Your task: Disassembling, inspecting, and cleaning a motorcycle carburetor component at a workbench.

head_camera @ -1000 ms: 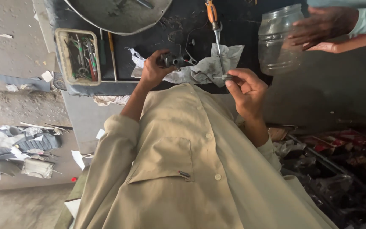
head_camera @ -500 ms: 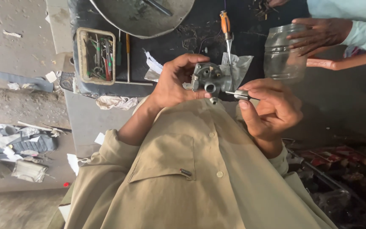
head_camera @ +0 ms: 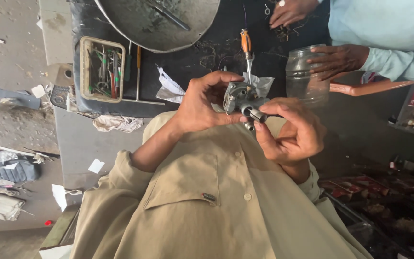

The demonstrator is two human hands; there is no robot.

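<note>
Both hands have drawn the metal part (head_camera: 239, 97) closer together since half a second ago, and the jar (head_camera: 305, 75) at right now stands lower beside them. At frame centre, the left hand (head_camera: 202, 103) curls its fingers (head_camera: 221, 76) over the top of the grey cast part, thumb beneath, gripping it firmly. Just right of it, the right hand (head_camera: 295, 132) pinches a small metal cylinder (head_camera: 254, 114) between thumb and fingertips, its end touching the underside of the part. Part and cylinder are held in the air above the person's beige shirt (head_camera: 207, 201), in front of the dark table (head_camera: 207, 52).

Behind the part, an orange-handled screwdriver (head_camera: 247, 48) lies on the table with a crumpled cloth (head_camera: 263, 84) beside its tip. At upper left, a tray (head_camera: 102, 69) holds an assortment of tools. A round metal pan (head_camera: 161, 21) sits at top centre.

At upper right, a co-worker in a pale blue sleeve (head_camera: 398, 64) rests one hand (head_camera: 336, 60) on the clear jar. Their other hand (head_camera: 291, 10) touches the table at the top edge.
</note>
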